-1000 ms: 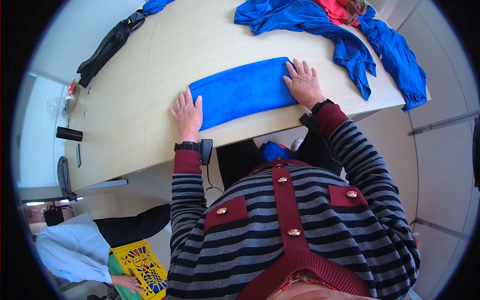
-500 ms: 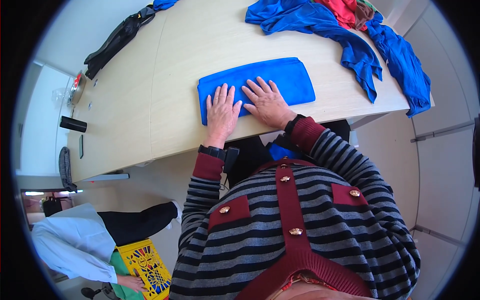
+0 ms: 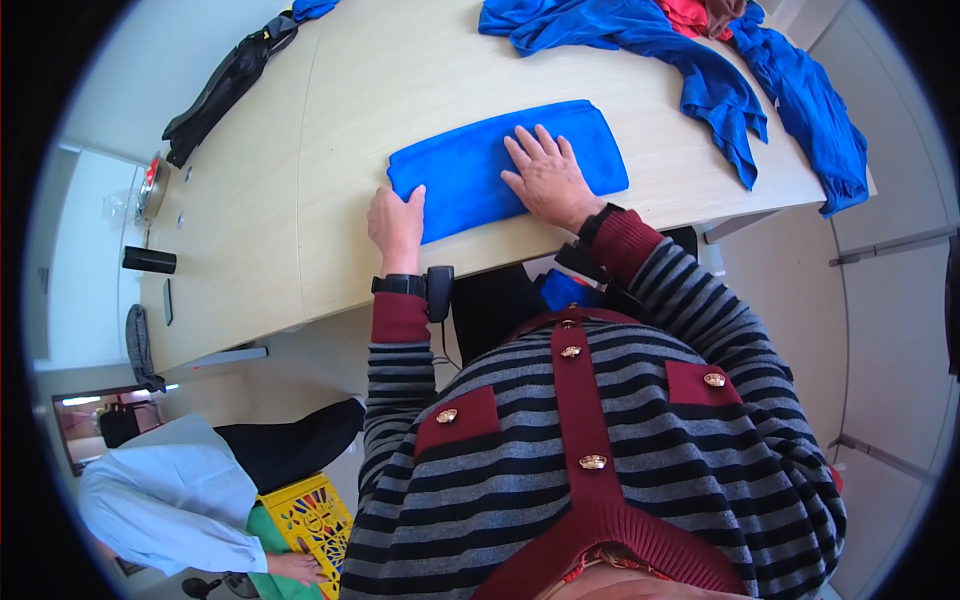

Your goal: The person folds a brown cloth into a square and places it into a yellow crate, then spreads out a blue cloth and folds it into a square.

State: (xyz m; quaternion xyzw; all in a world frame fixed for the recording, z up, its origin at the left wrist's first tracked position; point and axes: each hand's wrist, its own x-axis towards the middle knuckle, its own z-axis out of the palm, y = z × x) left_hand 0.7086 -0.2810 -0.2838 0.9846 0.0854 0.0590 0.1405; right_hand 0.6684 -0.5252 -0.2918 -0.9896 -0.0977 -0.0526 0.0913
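Observation:
A blue cloth [image 3: 465, 165], folded into a long flat rectangle, lies near the front edge of the table. At its left end my left hand [image 3: 397, 222] grips the short edge, thumb on top and fingers curled at the side and partly hidden. My right hand [image 3: 553, 182] rests flat on the right half of the cloth with its fingers spread.
Loose blue garments [image 3: 720, 90] lie at the far right, with a red one [image 3: 684, 14] among them. A dark garment [image 3: 230, 90], a black cylinder [image 3: 149, 260] and a phone [image 3: 168, 302] are at the left. A co-worker holds a yellow crate [image 3: 312, 520] at lower left.
My left hand has slid from the top of the cloth to its left end and closed on the edge. My right hand has stayed flat on the cloth, slightly further right.

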